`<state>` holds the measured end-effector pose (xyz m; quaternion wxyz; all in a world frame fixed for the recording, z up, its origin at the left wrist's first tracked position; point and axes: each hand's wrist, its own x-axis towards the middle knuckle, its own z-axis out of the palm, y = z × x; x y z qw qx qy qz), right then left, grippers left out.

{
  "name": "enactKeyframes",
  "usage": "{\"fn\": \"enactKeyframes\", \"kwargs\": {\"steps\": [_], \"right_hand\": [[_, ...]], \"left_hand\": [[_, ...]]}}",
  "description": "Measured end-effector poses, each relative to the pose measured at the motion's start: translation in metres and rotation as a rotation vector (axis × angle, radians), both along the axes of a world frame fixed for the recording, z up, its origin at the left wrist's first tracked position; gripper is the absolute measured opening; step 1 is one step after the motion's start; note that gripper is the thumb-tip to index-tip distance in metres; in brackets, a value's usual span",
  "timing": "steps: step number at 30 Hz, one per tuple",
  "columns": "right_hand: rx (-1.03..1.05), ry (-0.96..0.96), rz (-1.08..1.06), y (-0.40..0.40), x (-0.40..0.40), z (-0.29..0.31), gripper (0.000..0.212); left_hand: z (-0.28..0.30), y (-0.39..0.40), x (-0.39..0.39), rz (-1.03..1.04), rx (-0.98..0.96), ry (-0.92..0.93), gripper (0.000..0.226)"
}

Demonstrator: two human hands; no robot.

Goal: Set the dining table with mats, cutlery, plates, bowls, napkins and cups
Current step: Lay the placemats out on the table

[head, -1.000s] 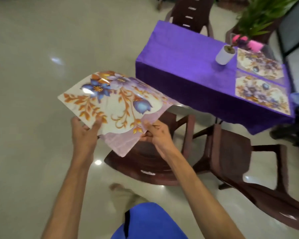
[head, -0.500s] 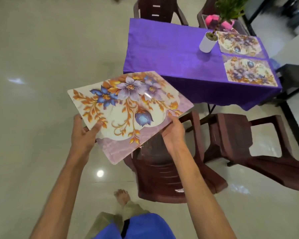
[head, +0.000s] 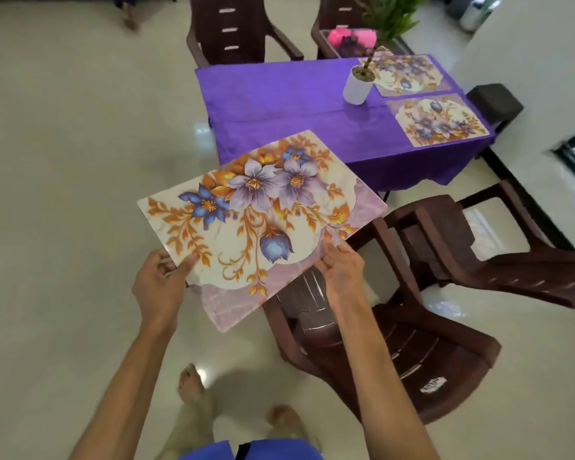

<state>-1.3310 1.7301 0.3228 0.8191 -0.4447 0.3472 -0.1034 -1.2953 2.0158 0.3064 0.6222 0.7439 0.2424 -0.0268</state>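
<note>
The left hand (head: pixel 160 287) pinches one near corner of a flat, bendy plastic mat with purple and blue flowers and gold leaves (head: pixel 263 224), and the right hand (head: pixel 341 273) holds the near edge with its fingers under and thumb on top; this two-handed grip keeps the mat up in the air. The mat's long side runs from the left hand out past the right hand, above a dark brown plastic chair (head: pixel 412 353). Beyond the grip and a bit to the right is the purple cloth surface (head: pixel 279 101), nearer the right hand, with bare room on this side, and farthest from the grip lie two matching flower mats (head: pixel 442 122) beside a small white plant pot (head: pixel 357 88).
</note>
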Motion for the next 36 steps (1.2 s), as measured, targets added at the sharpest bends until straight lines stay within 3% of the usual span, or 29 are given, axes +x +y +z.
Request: {"fn": "enactKeyframes", "kwargs": {"steps": [6, 10, 12, 15, 19, 25, 33, 36], "right_hand": [[-0.001, 0.058, -0.187, 0.070, 0.047, 0.023, 0.022], [-0.059, 0.054, -0.245, 0.084, 0.078, 0.036, 0.022], [-0.102, 0.063, -0.254, 0.084, 0.094, 0.039, 0.023], [-0.098, 0.100, -0.291, 0.078, 0.115, 0.033, 0.024], [-0.046, 0.131, -0.377, 0.069, 0.153, 0.016, 0.023], [-0.067, 0.147, -0.402, 0.054, 0.237, -0.005, 0.020], [-0.091, 0.227, -0.525, 0.023, 0.355, -0.014, 0.019], [-0.055, 0.232, -0.671, 0.013, 0.392, -0.016, 0.019]], "left_hand": [[0.014, 0.068, 0.097, -0.248, -0.093, 0.038, 0.016], [0.024, 0.086, 0.165, -0.325, -0.391, 0.111, 0.045], [0.026, 0.090, 0.204, -0.309, -0.435, 0.100, 0.057], [0.023, 0.091, 0.260, -0.357, -0.354, 0.071, 0.051], [0.011, 0.081, 0.332, -0.541, -0.099, 0.027, 0.037], [-0.011, 0.053, 0.428, -0.684, 0.207, -0.097, 0.036], [-0.015, 0.003, 0.564, -0.765, 0.234, -0.090, 0.020], [-0.022, -0.013, 0.616, -0.768, 0.104, -0.006, 0.019]]}}
